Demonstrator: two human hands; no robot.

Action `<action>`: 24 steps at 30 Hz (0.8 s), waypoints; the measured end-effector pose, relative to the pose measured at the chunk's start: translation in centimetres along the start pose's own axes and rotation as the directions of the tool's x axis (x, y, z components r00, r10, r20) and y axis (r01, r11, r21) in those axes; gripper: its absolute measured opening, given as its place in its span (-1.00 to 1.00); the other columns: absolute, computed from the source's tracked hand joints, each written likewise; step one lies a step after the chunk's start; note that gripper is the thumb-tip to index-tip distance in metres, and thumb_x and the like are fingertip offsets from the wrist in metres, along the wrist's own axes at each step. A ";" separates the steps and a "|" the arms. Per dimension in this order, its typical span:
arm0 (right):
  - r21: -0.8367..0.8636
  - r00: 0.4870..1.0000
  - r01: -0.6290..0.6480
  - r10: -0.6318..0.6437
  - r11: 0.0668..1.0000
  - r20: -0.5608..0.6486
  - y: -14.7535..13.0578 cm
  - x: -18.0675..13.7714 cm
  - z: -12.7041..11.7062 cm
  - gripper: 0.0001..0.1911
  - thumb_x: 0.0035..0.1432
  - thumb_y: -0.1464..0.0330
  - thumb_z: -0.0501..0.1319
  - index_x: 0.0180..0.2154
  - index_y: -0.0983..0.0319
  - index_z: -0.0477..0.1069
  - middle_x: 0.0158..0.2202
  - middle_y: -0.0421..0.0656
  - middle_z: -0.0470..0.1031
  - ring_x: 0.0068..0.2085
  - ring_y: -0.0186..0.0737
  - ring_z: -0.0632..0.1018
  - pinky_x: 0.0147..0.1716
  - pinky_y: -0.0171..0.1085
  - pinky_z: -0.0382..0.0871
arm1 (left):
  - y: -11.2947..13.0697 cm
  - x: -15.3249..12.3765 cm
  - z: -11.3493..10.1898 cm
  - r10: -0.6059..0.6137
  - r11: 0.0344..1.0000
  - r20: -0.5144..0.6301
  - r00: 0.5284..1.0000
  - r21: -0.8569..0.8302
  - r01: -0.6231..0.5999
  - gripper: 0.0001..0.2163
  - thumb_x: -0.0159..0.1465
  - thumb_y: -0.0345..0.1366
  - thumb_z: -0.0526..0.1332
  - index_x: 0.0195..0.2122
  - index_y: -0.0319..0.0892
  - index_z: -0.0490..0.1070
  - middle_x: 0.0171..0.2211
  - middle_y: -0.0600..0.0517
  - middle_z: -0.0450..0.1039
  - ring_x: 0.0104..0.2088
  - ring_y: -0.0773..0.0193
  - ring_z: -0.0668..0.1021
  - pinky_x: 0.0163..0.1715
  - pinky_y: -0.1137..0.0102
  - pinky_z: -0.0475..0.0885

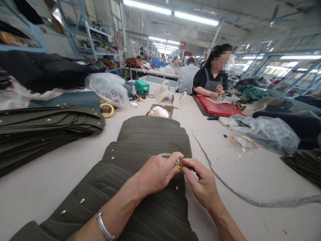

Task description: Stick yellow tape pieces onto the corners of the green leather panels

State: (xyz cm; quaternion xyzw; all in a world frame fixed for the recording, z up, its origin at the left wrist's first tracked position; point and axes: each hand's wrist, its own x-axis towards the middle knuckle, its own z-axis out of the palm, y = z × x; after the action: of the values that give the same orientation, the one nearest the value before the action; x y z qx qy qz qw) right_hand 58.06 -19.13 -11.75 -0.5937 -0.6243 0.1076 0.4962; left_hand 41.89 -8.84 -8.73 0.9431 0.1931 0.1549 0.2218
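My left hand (156, 174) is closed around a small roll of tape (165, 156), fingers pinching at its yellowish edge. My right hand (202, 182) pinches the same spot from the right, fingertips meeting the left hand's. Both hands hover over a long overlapping row of dark olive leather pieces (140, 157) with small metal studs, laid along the table toward me. A silver bracelet (104, 227) sits on my left wrist.
A second stack of olive pieces (45, 127) lies at left. A tray of brass hardware (159, 111), a yellow tape roll (107, 109), plastic bags (265, 132) and a grey cord (225, 184) lie on the white table (250, 170). A seated person (213, 80) works over a red sheet (219, 107).
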 end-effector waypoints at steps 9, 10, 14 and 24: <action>-0.081 0.996 0.089 -0.090 0.993 -0.012 -0.1 -0.2 0.4 -0.83 0.20 0.48 0.12 -0.26 0.21 0.47 -0.32 -0.13 0.55 -0.28 -0.25 0.55 -0.24 -0.29 0.42 | 0.6 0.1 0.4 -0.016 0.999 0.023 1.000 0.045 0.015 -0.67 0.36 -0.30 0.03 0.14 -0.07 0.10 -0.13 -0.01 0.52 -0.16 0.15 0.59 -0.21 0.34 0.45; -0.093 0.996 0.084 -0.085 0.992 -0.015 -0.1 -0.3 0.5 -0.83 0.20 0.48 0.11 -0.28 0.21 0.47 -0.34 -0.14 0.55 -0.30 -0.26 0.55 -0.27 -0.31 0.41 | 0.7 0.1 0.3 -0.016 0.999 0.027 1.000 0.048 0.014 -0.68 0.36 -0.31 0.03 0.14 -0.06 0.11 -0.12 0.00 0.52 -0.15 0.15 0.59 -0.22 0.35 0.44; -0.157 0.996 0.088 -0.092 0.984 -0.020 -0.1 -0.5 0.9 -0.82 0.18 0.49 0.09 -0.35 0.21 0.45 -0.43 -0.18 0.52 -0.41 -0.30 0.52 -0.40 -0.35 0.38 | 1.0 0.0 0.2 -0.028 0.996 0.050 0.998 0.084 0.023 -0.72 0.33 -0.35 0.05 0.07 -0.04 0.17 -0.17 0.04 0.53 -0.19 0.16 0.59 -0.29 0.39 0.43; -0.277 0.941 0.286 -0.323 0.917 -0.098 1.4 -0.3 2.3 -0.79 0.18 0.50 0.04 -0.41 0.21 0.40 -0.56 -0.20 0.42 -0.55 -0.34 0.47 -0.55 -0.42 0.33 | 1.7 -0.1 -0.2 -0.097 0.993 0.040 0.994 0.065 0.094 -0.84 0.26 -0.42 0.06 -0.20 -0.08 0.35 -0.27 0.06 0.55 -0.25 0.17 0.59 -0.31 0.40 0.41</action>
State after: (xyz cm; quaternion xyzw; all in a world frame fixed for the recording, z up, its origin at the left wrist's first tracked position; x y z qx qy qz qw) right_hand 57.19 -17.93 -14.01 -0.5549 -0.6810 -0.0960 0.4680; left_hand 42.21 -10.27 -7.78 0.9425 0.2380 0.1173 0.2032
